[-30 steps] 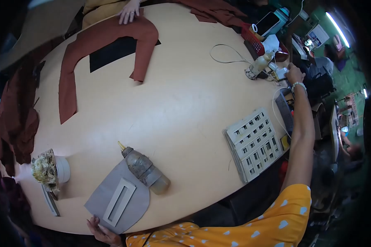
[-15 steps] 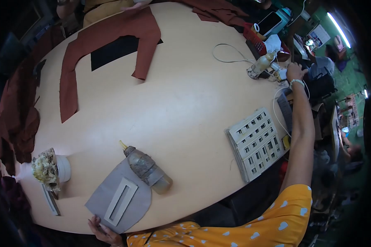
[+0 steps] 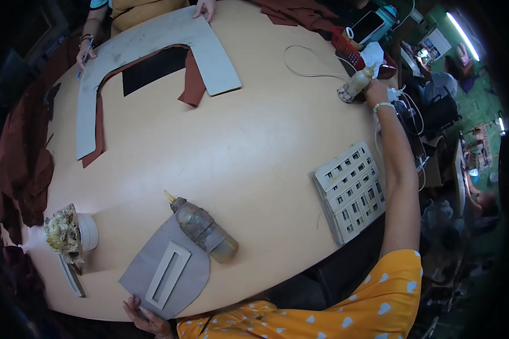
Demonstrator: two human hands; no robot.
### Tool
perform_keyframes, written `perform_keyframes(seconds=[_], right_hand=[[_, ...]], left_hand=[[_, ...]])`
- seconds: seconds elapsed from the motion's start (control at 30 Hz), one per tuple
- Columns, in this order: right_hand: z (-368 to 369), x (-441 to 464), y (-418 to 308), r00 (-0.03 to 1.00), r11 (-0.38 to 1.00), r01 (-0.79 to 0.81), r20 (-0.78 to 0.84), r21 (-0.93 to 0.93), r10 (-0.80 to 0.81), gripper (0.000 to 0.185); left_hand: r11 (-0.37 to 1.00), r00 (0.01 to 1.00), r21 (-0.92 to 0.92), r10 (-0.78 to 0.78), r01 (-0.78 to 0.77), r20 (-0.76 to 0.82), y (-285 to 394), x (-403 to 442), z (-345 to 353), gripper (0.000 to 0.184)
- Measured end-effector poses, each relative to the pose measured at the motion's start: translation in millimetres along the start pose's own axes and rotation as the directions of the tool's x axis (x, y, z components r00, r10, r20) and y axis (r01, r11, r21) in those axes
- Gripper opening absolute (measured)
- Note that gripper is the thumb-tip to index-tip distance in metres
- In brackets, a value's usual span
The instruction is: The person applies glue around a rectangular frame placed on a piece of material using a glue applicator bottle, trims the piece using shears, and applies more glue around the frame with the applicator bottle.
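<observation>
My left hand [image 3: 146, 321] is at the near table edge, its slightly bent fingers apart beside the lower corner of a flat grey piece [image 3: 197, 285]. A pale frame with a long slot [image 3: 159, 285] lies on that piece. A stained squeeze bottle [image 3: 208, 233] with a yellow nozzle lies over its upper edge. My right arm stretches to the far right, where my right hand [image 3: 376, 91] is against a second, smaller squeeze bottle [image 3: 353, 86] with cloudy contents. That hand's fingertips are hidden, so its grip cannot be made out.
Slotted pale panels [image 3: 352, 195] are stacked at the right edge. Across the table, another person's hands rest on a large grey U-shaped template [image 3: 144, 39] over brown material [image 3: 192, 79]. A crusted white tub [image 3: 87, 231] stands left. Cables and a red basket [image 3: 345, 48] are at far right.
My right hand has moved left from the white plugs and cables to the smaller bottle. Across the table, the grey template now covers the brown piece. My left hand stays about where it was.
</observation>
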State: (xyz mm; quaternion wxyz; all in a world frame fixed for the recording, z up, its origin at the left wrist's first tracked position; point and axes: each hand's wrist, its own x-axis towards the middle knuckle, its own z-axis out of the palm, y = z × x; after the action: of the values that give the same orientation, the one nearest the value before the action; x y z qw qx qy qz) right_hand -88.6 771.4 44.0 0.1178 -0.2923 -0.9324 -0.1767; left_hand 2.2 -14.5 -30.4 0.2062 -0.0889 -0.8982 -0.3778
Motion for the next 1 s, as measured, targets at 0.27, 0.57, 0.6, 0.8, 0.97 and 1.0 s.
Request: perform_keyframes(seconds=[0.27, 0.57, 0.6, 0.8, 0.97, 1.0], right_hand=[[-36, 9, 46, 0.951, 0.942, -0.25, 0.123, -0.224, 0.282, 0.026], [-34, 11, 72, 0.879, 0.914, -0.285, 0.301, -0.29, 0.369, 0.028], [-39, 10, 63, 0.877, 0.917, -0.27, 0.317, -0.293, 0.36, 0.03], [-23, 15, 66, 0.925, 0.906, -0.194, 0.237, -0.377, 0.296, 0.028], [-39, 10, 41, 0.878, 0.883, -0.268, 0.279, -0.385, 0.388, 0.033], [-40, 5, 37, 0.878, 0.879, -0.272, 0.273, -0.391, 0.393, 0.035]], left_hand=[[1.0, 1.0, 0.022, 0.02, -0.02, -0.006, 4, 1, 2, 0.046], [1.0, 1.0, 0.015, 0.008, -0.008, 0.0, -1, -1, 0, 0.046], [1.0, 1.0, 0.024, 0.008, -0.008, 0.004, 1, -1, -1, 0.046], [0.999, 1.0, -0.037, -0.017, 0.017, 0.003, -1, -2, 0, 0.047], [0.998, 1.0, -0.053, 0.016, -0.017, -0.019, -4, -3, 1, 0.046], [0.999, 1.0, -0.047, 0.01, -0.011, -0.019, -5, -5, 1, 0.046]])
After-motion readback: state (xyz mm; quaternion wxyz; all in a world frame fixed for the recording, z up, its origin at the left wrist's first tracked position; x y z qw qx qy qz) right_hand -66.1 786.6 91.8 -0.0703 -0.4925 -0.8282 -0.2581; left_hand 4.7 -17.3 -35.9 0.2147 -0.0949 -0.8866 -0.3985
